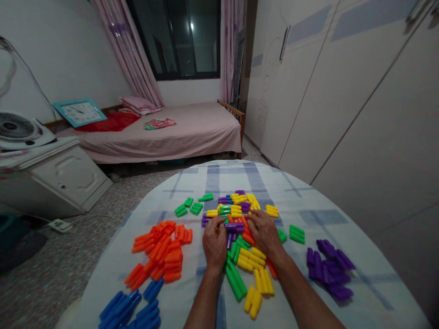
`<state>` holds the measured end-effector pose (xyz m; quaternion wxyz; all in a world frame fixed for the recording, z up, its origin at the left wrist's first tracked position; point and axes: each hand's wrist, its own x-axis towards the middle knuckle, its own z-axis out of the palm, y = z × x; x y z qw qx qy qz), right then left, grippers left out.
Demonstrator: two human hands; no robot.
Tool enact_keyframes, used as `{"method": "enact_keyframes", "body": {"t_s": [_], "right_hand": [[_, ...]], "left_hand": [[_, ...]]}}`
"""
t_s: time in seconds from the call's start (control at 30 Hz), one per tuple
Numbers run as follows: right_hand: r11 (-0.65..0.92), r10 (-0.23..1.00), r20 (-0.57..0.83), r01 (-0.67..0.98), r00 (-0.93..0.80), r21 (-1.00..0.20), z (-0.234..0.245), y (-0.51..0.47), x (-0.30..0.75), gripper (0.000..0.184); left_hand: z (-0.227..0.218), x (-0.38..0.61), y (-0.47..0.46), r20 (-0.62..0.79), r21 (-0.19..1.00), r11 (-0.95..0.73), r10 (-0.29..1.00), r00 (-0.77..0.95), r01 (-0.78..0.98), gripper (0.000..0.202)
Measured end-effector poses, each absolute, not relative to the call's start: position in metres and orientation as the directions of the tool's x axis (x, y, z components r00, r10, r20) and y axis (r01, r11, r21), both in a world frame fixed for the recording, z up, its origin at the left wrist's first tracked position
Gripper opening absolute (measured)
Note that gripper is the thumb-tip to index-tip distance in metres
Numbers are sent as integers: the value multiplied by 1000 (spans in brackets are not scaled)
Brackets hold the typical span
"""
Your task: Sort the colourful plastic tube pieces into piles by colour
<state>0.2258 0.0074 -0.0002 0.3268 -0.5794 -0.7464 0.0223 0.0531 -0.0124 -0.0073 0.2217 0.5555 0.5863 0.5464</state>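
Observation:
Both my hands rest on a mixed heap of plastic tube blocks [240,214] in the middle of a round table [343,219] covered with a checked cloth. My left hand [214,242] has its fingers curled on purple pieces [230,226] at the heap's left side. My right hand [265,233] has its fingers bent down over red and orange pieces; what it grips is hidden. Green and yellow blocks [252,269] lie between my wrists.
Sorted piles lie around: orange [161,251] at left, blue [132,310] at front left, purple [329,269] at right, a few green [188,208] at the back left. Beyond the table stand a bed [171,132], a cabinet with a fan [20,130], and wardrobes [343,91].

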Motion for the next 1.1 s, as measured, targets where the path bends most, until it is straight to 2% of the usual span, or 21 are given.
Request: {"method": "enact_keyframes", "body": {"t_s": [0.13,0.2,0.33,0.43,0.57,0.8,0.97,1.03,1.1], "right_hand": [[100,877,475,939,73,-329,-7,8,229,32],[67,866,490,947,101,-314,-7,8,229,39],[232,865,498,927,-58,-294,-3,8,225,47],[326,876,453,897,-167,-299,-2,9,223,46],[335,897,408,866,-173,-371,-2,9,224,38],[326,870,488,826,-72,-460,1,11,227,26],[370,819,570,692,72,-619,42,-7,220,28],[392,834,545,605,85,-694,65,-23,213,27],[433,839,542,548,46,-716,79,-40,206,26]], "left_hand": [[-8,53,-12,349,886,-218,894,-281,410,22],[-8,53,-12,350,886,-219,895,-278,408,22],[-7,54,-12,350,888,-224,896,-274,402,22],[-6,54,-13,349,888,-222,895,-277,402,22],[-7,53,-12,350,887,-220,893,-284,405,22],[-5,54,-13,338,899,-209,891,-305,386,22],[-2,54,-14,322,917,-200,883,-342,345,21],[-2,54,-13,329,917,-209,878,-348,338,21],[-2,53,-13,337,917,-216,870,-359,336,21]]}}
